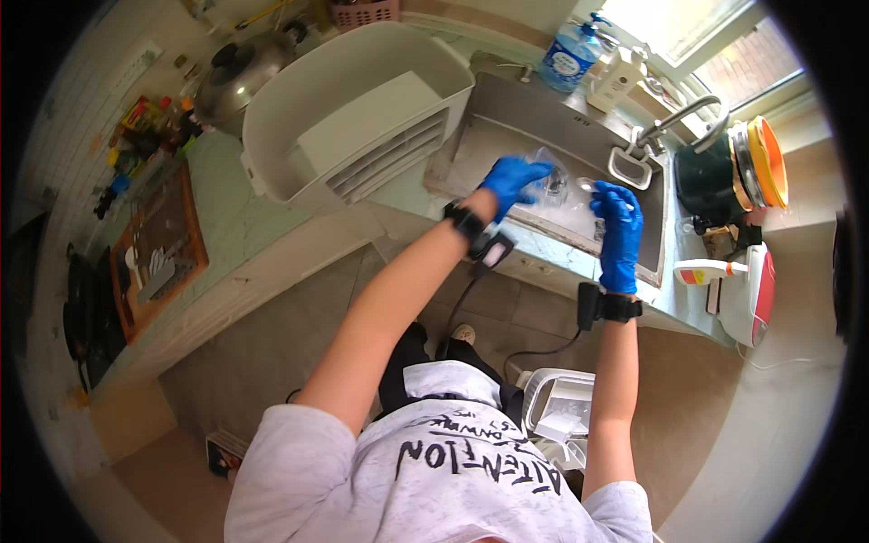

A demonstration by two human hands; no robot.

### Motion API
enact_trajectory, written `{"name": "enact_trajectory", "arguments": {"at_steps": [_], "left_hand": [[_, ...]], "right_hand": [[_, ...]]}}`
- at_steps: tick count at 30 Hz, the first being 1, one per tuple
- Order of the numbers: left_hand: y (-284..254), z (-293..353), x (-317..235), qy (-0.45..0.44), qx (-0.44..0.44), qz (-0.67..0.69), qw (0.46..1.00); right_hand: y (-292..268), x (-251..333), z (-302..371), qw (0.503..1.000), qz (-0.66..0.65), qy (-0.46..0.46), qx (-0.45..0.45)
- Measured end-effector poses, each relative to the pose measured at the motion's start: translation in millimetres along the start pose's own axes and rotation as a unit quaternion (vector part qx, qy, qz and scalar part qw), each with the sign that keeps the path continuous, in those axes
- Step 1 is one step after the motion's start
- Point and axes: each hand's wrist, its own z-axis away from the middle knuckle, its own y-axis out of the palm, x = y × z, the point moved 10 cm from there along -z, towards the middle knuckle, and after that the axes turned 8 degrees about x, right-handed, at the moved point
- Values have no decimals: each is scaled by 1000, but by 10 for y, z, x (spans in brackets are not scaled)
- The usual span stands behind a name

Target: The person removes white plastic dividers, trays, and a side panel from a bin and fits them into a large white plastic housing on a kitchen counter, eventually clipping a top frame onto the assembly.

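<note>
The person stood at the sink, both arms stretched over it, blue gloves on both hands. The left hand leaned in from the left, its fingers reaching to a clear item over the basin; I could not tell whether they gripped it or only lay against it. That item, see-through and shiny, was between the two hands, nearer the left. The right hand was just to its right, fingers bent, beside a small pale piece; whether it pinched that piece I could not tell. The hands were apart from each other. Black straps circled both wrists.

Behind the basin stood a blue bottle and a white bottle, with the tap to their right. Farther right were a dark green pot and an orange bowl. Left of the sink, a big pale tub sat on the counter, near a lidded pan. A brown board lay farther along.
</note>
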Motion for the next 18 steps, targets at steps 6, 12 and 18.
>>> {"name": "enact_trajectory", "arguments": {"at_steps": [6,12,18], "left_hand": [[29,689,383,-178,141,307,924],[-497,1028,131,-165,84,286,940],[-1004,1274,-25,-140,38,212,966]], "right_hand": [[789,-26,12,995,27,55,74],[1170,-52,62,973,205,28,104],[1619,-305,407,957,59,86,269]]}}
